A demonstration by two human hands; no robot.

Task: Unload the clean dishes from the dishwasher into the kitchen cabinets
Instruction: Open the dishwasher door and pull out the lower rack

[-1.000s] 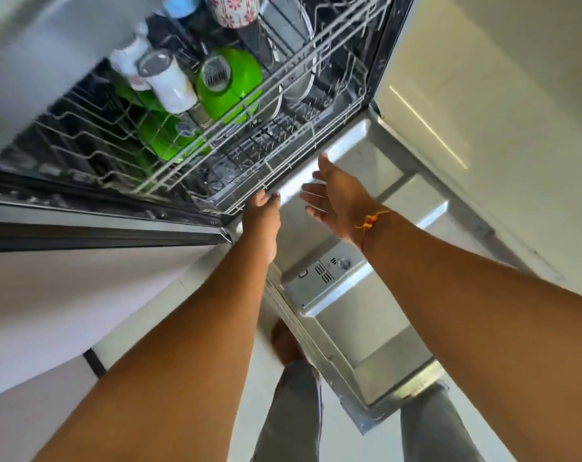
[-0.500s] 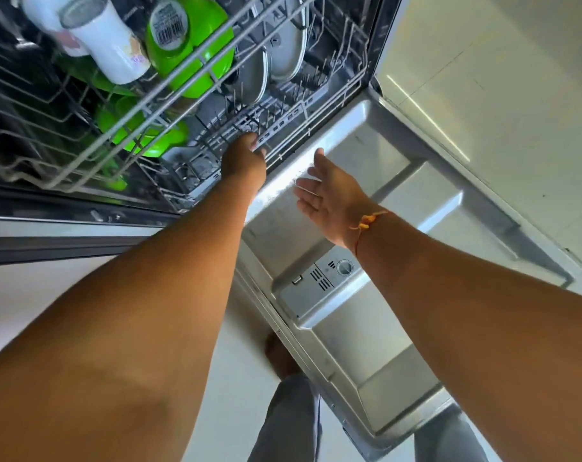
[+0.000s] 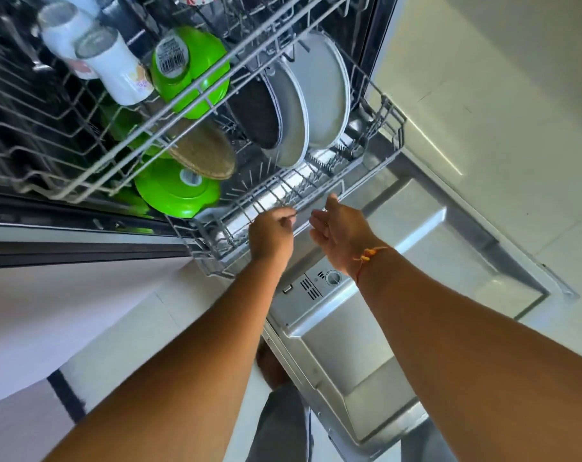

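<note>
Gripping left hand (image 3: 271, 233): lower rack (image 3: 213, 240) rail is clasped
Relaxed right hand (image 3: 341, 233): fingers are held spread, at 3 o'clock

Left forearm (image 3: 189, 355) and right forearm (image 3: 466, 328) bare all the way to the frame edge. Thin orange thread (image 3: 366, 258) tied at the wrist of the right hand (image 3: 339, 235), knotted, short loose ends. Plain grey trousers (image 3: 279, 425). One bare foot (image 3: 271, 365) showing.
</note>
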